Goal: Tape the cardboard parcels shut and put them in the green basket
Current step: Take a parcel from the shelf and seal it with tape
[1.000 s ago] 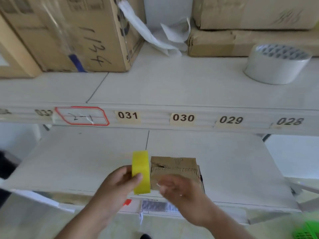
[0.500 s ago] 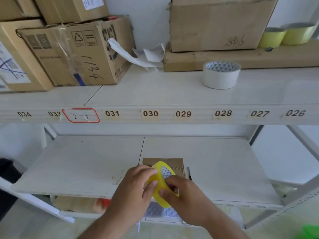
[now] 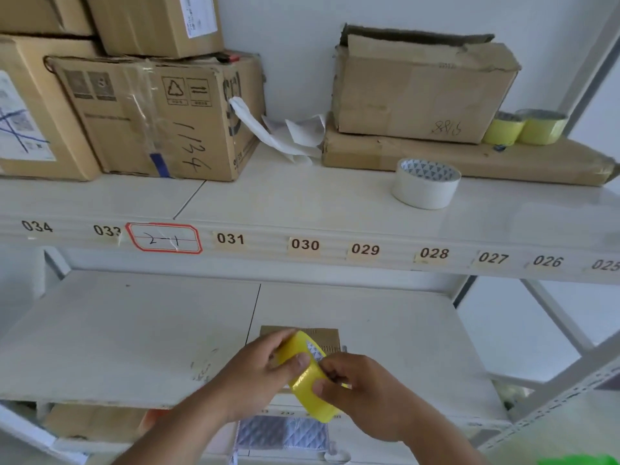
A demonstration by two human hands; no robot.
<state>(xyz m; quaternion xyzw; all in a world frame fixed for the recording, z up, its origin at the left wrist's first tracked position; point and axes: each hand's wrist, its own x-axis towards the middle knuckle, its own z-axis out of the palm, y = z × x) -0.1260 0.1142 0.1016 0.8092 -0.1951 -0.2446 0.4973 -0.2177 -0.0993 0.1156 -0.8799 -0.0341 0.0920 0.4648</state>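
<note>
Tape: yellow roll (image 3: 310, 380) turned from edge-on to tilted, core now showing.
L hand (image 3: 258, 374): grips roll's far side.
R hand (image 3: 355, 394): pinches near rim, prob. hunting tape end.
Parcel (image 3: 327, 337): lower shelf, just behind roll, untaped.
Basket (image 3: 580, 459): green sliver, near right.

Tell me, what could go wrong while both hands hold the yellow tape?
1. Both hands, left and right, grip the yellow tape roll, so nothing steadies the small cardboard parcel; pulling tape might slide it.
2. The parcel lies near the front of its shelf, so a nudge could tip it off.
</note>
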